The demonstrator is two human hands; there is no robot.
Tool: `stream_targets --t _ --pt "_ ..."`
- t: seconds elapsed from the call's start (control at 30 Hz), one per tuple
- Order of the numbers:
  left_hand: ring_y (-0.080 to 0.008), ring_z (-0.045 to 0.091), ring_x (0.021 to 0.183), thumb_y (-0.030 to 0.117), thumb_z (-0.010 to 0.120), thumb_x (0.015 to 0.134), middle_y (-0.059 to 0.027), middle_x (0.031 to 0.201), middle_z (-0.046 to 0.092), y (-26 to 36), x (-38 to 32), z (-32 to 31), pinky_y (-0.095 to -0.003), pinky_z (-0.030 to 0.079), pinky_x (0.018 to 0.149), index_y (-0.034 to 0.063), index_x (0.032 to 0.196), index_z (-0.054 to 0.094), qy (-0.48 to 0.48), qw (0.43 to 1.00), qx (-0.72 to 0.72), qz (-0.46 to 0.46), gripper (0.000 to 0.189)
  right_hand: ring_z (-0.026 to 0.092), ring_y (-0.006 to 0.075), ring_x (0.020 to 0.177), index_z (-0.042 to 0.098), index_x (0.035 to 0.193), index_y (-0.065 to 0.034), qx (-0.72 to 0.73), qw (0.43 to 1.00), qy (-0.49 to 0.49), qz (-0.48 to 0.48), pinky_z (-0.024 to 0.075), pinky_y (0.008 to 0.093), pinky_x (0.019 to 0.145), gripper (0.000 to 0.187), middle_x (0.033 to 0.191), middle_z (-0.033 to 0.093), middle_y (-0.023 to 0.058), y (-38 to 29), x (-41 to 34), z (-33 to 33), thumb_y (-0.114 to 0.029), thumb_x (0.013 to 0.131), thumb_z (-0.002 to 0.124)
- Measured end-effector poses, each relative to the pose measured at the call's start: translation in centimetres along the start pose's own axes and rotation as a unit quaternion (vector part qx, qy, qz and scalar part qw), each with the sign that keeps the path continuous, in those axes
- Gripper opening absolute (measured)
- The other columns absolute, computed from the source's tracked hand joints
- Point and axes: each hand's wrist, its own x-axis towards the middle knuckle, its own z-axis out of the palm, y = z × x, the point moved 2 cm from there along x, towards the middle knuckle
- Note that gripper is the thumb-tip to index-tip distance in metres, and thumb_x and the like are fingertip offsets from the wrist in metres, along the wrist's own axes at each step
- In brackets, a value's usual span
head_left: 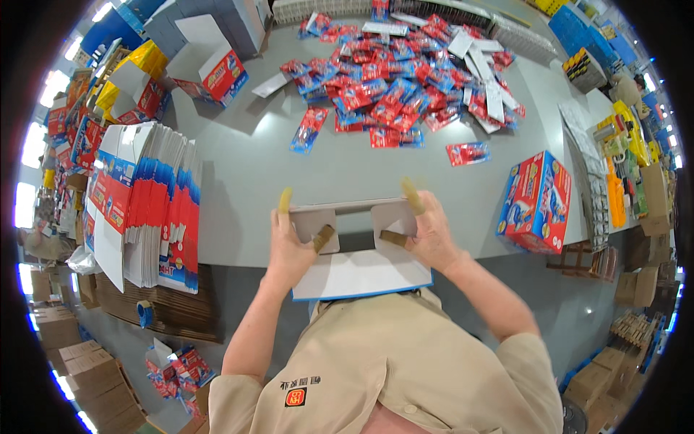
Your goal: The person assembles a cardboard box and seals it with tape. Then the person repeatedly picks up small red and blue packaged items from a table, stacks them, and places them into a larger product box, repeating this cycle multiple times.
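A cardboard carton (pixel 363 275) with a white inside is held just in front of my body, at the table's near edge. Its long white flap hangs toward me, and two small side flaps are folded inward with a gap between them. My left hand (pixel 293 238) grips its left end, thumb on the left side flap. At the opposite end, my right hand (pixel 434 233) holds it with the thumb over the right side flap. Brown coverings wrap both thumbs; yellow ones cover a fingertip on each hand. The carton's outer faces are mostly hidden.
Red-and-blue blister packs (pixel 379 97) lie heaped across the grey table (pixel 244 163), with white card strips (pixel 477 59) among them. Flattened cartons (pixel 157 211) are stacked at left. An open carton (pixel 209 70) stands behind them, and a closed carton (pixel 534 203) sits at right.
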Motion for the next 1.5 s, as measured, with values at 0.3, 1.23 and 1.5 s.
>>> stream_targets --t 0.3,1.23,1.5 --pt "-0.0363 0.046 0.133 0.023 0.082 0.084 -0.0214 0.142 0.043 -0.3 -0.7 -1.8 -0.0418 0.039 0.112 -0.0028 0.150 0.040 -0.055 0.987 0.139 0.052 0.082 0.053 0.0385 0.125 0.065 0.127 -0.0046 -0.050 0.992 -0.103 -0.046 0.0491 0.0450 0.102 0.048 0.134 0.058 0.0168 0.5 1.8 -1.0 -0.023 0.085 0.078" --pt "-0.0182 0.066 0.088 0.049 0.066 0.097 -0.0125 0.090 0.068 -9.9 -6.3 -16.5 -0.0306 0.052 0.079 -0.0066 0.148 0.039 0.293 0.919 0.120 -0.236 0.079 0.055 0.0290 0.132 0.035 0.154 -0.0018 0.393 0.832 -0.323 0.221 0.0469 0.0377 0.101 0.073 0.144 0.055 0.0183 -2.5 14.5 16.1 -0.041 0.100 0.063" --pt "-0.0347 0.062 0.106 0.038 0.065 0.098 -0.0215 0.115 0.064 -11.6 -5.3 -16.2 -0.0421 0.048 0.091 -0.0065 0.151 0.034 0.400 0.867 0.111 -0.275 0.076 0.062 0.0393 0.116 0.049 0.135 0.0096 0.142 0.920 -0.365 0.006 0.0503 0.0461 0.096 0.074 0.122 0.065 0.0276 -10.3 11.8 14.5 -0.039 0.084 0.072"
